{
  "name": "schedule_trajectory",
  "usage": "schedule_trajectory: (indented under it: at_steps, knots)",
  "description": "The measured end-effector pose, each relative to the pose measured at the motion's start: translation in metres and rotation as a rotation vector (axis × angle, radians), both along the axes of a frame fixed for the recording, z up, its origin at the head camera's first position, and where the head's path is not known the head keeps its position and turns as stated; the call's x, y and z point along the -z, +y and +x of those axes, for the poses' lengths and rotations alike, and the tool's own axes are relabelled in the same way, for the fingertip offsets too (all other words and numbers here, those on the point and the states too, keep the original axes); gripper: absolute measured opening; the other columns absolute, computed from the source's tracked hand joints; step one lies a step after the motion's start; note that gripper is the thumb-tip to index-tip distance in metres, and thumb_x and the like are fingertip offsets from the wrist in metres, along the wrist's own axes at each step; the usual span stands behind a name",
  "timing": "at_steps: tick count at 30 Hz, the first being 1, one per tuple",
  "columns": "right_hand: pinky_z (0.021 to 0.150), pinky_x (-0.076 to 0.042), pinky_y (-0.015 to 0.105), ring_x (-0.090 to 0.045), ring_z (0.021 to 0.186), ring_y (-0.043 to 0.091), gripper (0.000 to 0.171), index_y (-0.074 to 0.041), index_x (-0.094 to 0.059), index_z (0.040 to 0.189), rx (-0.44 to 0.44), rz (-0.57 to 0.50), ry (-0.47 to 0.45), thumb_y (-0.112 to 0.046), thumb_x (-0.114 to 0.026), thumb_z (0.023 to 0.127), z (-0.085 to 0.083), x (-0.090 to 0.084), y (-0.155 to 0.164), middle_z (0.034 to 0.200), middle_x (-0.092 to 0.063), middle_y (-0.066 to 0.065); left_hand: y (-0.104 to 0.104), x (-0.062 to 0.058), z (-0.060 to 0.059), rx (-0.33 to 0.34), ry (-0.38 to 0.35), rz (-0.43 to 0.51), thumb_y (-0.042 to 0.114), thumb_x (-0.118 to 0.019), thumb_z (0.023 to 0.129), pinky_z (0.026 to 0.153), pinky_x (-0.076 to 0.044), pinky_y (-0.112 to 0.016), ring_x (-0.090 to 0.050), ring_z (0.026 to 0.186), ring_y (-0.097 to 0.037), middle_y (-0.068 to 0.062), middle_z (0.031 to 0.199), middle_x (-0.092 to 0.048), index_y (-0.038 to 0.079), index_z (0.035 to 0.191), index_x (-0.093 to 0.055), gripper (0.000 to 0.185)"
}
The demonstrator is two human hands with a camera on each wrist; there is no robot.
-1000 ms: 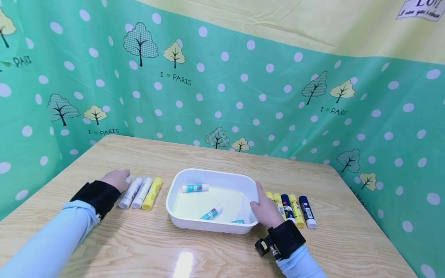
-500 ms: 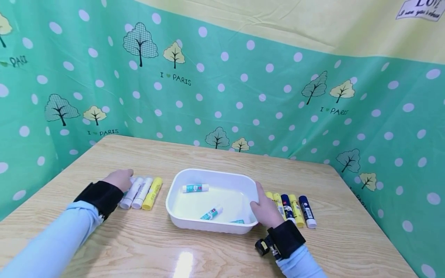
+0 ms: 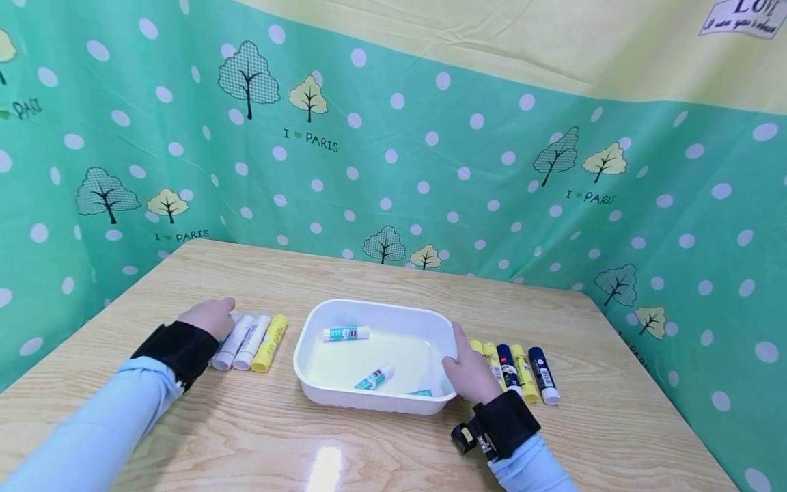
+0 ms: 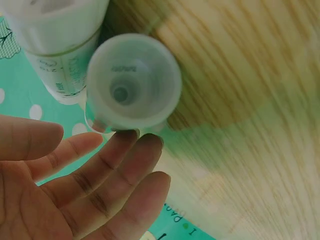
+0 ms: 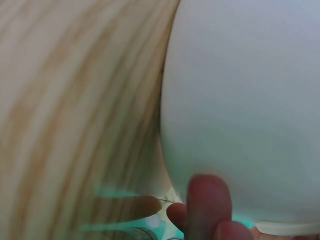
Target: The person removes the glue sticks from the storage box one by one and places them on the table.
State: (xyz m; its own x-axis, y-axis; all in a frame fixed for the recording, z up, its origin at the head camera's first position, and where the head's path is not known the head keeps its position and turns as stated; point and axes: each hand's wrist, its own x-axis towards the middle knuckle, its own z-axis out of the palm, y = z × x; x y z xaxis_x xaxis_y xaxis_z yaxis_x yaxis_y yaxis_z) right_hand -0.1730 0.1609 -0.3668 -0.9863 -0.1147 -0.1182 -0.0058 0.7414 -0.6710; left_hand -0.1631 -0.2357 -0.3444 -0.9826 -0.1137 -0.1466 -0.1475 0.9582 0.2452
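Glue sticks lie in two rows on the wooden table (image 3: 381,444), either side of a white tray (image 3: 320,377) that sits near the table's middle. On the left, two white glue sticks (image 3: 241,340) and a yellow glue stick (image 3: 269,333) lie side by side, touching, and the left hand (image 3: 210,317) rests at the far-left end of that row, against the outermost white stick. In the left wrist view its fingers (image 4: 107,172) are straight and slightly spread, their tips just touching the round end of a white stick (image 4: 132,82), with nothing gripped; a second white stick lies right beside it. The right hand (image 3: 468,369) holds the tray's right rim, thumb along the inside edge and the other fingers down the outer wall; the right wrist view shows fingertips (image 5: 205,202) pressed against the tray's white side. Inside the tray lie three small teal-and-white glue sticks (image 3: 346,333), one near the far-left corner, one at the middle, one partly hidden at the near rim. Just right of the hand lies a row of yellow and dark blue glue sticks (image 3: 522,369), parallel and close together. A green spotted cloth (image 3: 430,157) hangs behind the table.
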Motion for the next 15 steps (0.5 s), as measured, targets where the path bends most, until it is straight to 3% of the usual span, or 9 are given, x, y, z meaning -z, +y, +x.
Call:
schedule_trajectory:
  at_steps: [9, 11, 15]
  knots:
    - [0.045, -0.038, 0.026, -0.043, 0.047, 0.018, 0.063, -0.018, -0.002, 0.139, -0.012, -0.012, 0.000, -0.014, -0.037, 0.087, 0.0001, -0.0001, -0.0005, 0.119, -0.046, 0.023, -0.0014, 0.0025, -0.0004, -0.011, 0.022, -0.014, 0.010, -0.038, 0.083, 0.083, -0.035, -0.053, -0.040, 0.104, -0.049, -0.036, 0.115, -0.040, -0.015, 0.121, -0.033, 0.045]
    - [0.045, -0.038, 0.026, -0.043, 0.047, 0.018, 0.063, -0.018, -0.002, 0.139, -0.008, -0.011, 0.000, -0.014, -0.037, 0.087, 0.0002, -0.0002, -0.0009, 0.117, -0.047, 0.023, -0.0017, 0.0043, -0.0014, -0.006, 0.071, -0.018, 0.015, -0.039, 0.085, 0.082, -0.035, -0.054, -0.038, 0.104, -0.049, -0.037, 0.116, -0.038, -0.014, 0.123, -0.031, 0.048]
    - [0.045, -0.038, 0.025, -0.043, 0.047, 0.018, 0.063, -0.018, -0.001, 0.139, -0.007, -0.006, -0.007, -0.014, -0.037, 0.087, 0.0002, -0.0006, -0.0008, 0.116, -0.047, 0.023, -0.0004, 0.0092, -0.0066, 0.030, 0.248, -0.033, 0.040, -0.036, 0.088, 0.086, -0.024, -0.062, -0.024, 0.115, -0.050, -0.034, 0.128, -0.023, -0.007, 0.132, -0.016, 0.067]
